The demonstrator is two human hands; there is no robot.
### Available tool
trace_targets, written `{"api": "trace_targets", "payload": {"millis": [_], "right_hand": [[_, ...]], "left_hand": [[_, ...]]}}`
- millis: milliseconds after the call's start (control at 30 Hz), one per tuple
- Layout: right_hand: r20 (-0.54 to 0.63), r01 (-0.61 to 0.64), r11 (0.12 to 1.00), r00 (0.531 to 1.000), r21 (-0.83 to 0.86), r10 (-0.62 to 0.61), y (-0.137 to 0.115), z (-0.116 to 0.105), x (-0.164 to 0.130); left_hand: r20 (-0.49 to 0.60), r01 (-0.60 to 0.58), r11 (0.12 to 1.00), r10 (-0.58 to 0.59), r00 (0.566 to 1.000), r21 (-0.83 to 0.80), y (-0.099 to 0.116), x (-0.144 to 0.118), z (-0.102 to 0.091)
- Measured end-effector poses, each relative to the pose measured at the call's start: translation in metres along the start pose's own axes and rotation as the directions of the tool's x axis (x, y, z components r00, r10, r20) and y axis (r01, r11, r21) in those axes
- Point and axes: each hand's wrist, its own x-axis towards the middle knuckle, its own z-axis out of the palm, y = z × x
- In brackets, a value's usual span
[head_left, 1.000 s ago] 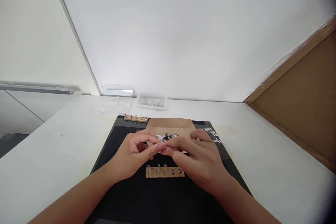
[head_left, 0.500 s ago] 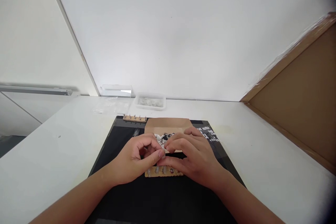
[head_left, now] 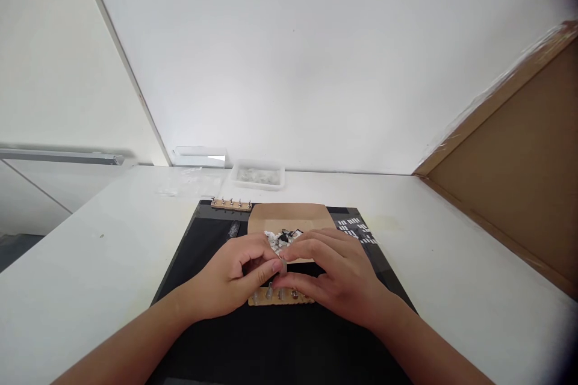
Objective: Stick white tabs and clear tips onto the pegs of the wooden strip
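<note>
My left hand (head_left: 232,280) and my right hand (head_left: 334,280) meet over a black mat (head_left: 212,252), fingertips pinched together on a small clear cap-like part (head_left: 282,267). Just below the fingertips lies a small wooden strip (head_left: 271,297) with clear caps standing on it; my right hand hides its right end. Behind the hands a brown paper tray (head_left: 289,216) holds a heap of small white and black parts (head_left: 282,237).
A second wooden strip with metal pins (head_left: 232,204) lies at the mat's far left edge. A clear plastic tray (head_left: 258,175) and clear bags (head_left: 189,180) sit near the wall on the white table (head_left: 90,264). A cardboard panel (head_left: 519,174) leans at right.
Both hands have moved down and toward me, from above the paper tray to just over the near wooden strip, still pinching the small part.
</note>
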Motion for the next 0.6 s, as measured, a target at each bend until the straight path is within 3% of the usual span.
{"api": "trace_targets", "payload": {"millis": [167, 300, 600], "right_hand": [[0.191, -0.083, 0.996, 0.978, -0.019, 0.085, -0.001, -0.015, 0.003], [0.380, -0.190, 0.979, 0.902, -0.078, 0.206, -0.003, -0.026, 0.006], [0.512, -0.272, 0.958, 0.812, -0.091, 0.279, 0.000, -0.025, 0.005]], "left_hand": [[-0.005, -0.083, 0.984, 0.085, 0.996, 0.157, -0.002, -0.001, -0.003], [-0.047, -0.120, 0.969, 0.133, 0.990, 0.214, -0.008, -0.004, -0.003], [-0.025, -0.220, 0.945, 0.232, 0.972, 0.242, -0.009, -0.006, -0.004]]}}
